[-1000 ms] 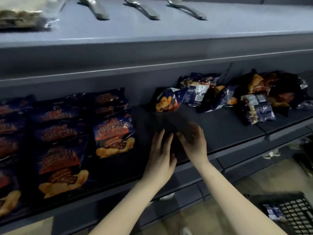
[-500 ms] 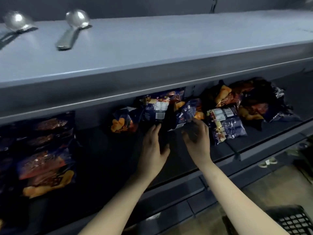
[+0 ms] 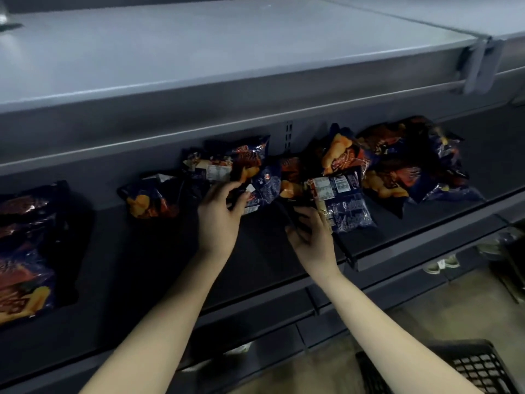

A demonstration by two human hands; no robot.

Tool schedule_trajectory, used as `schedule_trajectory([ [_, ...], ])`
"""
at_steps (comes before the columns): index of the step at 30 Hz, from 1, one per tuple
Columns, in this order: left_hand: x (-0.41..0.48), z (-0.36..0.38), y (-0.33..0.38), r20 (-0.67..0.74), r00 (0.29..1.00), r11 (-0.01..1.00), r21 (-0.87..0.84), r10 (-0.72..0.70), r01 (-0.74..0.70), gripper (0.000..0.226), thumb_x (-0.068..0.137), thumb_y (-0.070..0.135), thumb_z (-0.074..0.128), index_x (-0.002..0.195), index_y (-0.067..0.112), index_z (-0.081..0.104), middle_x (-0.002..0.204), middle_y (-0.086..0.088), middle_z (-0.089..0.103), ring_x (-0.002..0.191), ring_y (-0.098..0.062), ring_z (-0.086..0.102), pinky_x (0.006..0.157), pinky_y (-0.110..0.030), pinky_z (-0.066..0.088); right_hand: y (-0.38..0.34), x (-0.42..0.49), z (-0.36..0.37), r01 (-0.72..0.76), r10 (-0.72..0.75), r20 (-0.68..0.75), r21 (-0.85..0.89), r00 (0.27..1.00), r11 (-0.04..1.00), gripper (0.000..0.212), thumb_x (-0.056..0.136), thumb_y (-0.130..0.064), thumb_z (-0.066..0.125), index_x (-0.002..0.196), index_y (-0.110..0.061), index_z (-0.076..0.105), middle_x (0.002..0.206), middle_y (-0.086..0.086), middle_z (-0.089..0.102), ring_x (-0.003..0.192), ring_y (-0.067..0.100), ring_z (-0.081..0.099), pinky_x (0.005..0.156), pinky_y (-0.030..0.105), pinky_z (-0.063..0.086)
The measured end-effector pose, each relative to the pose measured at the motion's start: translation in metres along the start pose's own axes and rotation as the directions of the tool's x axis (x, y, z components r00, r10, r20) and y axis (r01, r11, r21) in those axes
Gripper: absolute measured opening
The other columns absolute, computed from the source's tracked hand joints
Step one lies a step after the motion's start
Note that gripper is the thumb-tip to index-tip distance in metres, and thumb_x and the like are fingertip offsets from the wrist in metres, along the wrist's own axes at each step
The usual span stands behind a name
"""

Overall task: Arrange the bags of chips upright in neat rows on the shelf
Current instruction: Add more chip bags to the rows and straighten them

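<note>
Dark navy chip bags [image 3: 335, 177] printed with orange-yellow chips and red-orange lettering across the frame's centre, white label panels on some, dark grey shelf [image 3: 255, 251], pale grey-blue upper shelf [image 3: 199, 44], black mesh basket [image 3: 477, 368] lower right

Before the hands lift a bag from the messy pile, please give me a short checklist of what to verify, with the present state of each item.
1. Left hand has reached the pile of bags: ok, its fingers touch a bag in the middle.
2. Right hand has a bag: cannot tell, it lies at the edge of the bag with the white label, but the grip is hidden.
3. Free space on the shelf for a row: ok, the part before the hands is bare.
4. Pile bags upright: not ok, they lie jumbled.
5. Single bag at the left in line: not ok, it lies apart.
</note>
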State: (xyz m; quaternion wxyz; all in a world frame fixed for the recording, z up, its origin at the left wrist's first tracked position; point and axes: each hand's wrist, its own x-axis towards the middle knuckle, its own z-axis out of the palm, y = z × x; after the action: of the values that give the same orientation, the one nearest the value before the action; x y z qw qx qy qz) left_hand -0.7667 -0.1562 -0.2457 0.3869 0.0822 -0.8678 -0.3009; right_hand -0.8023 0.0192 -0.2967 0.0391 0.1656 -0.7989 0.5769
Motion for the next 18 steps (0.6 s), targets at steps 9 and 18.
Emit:
schedule_trajectory([
  [9, 0.009, -0.021, 0.004, -0.194, 0.978, 0.995, 0.088, 0.071, -0.055, 0.015, 0.083, 0.019, 0.065, 0.088, 0.006, 0.071, 0.083, -0.007, 0.071, 0.075, -0.015, 0.066, 0.068, -0.015, 0.049, -0.012, 0.003, 0.003, 0.012, -0.023, 0.088, 0.124, 0.996, 0.992, 0.038, 0.087, -0.005, 0.062, 0.121, -0.017, 0.052, 0.123, 0.0, 0.045, 0.11, 0.009, 0.052, 0.091, 0.015, 0.047],
  [18, -0.001, -0.081, -0.004, -0.202, 0.9, 0.904, -0.276, -0.386, 0.325, 0.011, 0.08, 0.004, 0.062, 0.082, 0.014, 0.064, 0.075, 0.014, 0.063, 0.068, 0.011, 0.057, 0.067, -0.006, 0.039, -0.044, 0.015, 0.024, -0.155, -0.002, 0.469, 0.297, 0.883, 0.942, 0.095, 0.062, -0.068, 0.065, 0.143, -0.034, 0.031, 0.133, -0.015, 0.051, 0.115, -0.004, 0.053, 0.095, 0.017, 0.042],
])
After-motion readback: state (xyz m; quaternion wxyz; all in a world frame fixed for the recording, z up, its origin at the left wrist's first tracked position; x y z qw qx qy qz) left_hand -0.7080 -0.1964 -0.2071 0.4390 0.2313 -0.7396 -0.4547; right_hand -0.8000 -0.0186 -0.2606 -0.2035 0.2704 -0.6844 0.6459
